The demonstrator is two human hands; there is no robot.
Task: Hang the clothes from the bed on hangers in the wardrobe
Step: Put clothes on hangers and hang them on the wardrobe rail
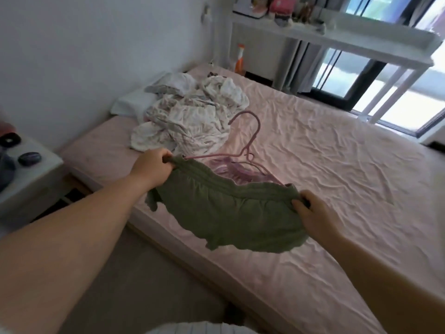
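Olive-green shorts [228, 218] hang stretched above the near edge of the bed [337, 165]. My left hand [151, 168] grips one end of their elastic waistband, and my right hand [315, 213] grips the other end. Behind the shorts, pink hangers [243, 150] lie on the pink sheet, partly hidden by the fabric. A pile of white patterned clothes [192, 116] is heaped near the head of the bed. No wardrobe is in view.
A white bedside table [36, 174] with small dark objects stands at the left. A white desk [361, 42] spans the far end by the window. An orange spray bottle [239, 59] stands past the bed. A white pillow [130, 104] lies against the wall.
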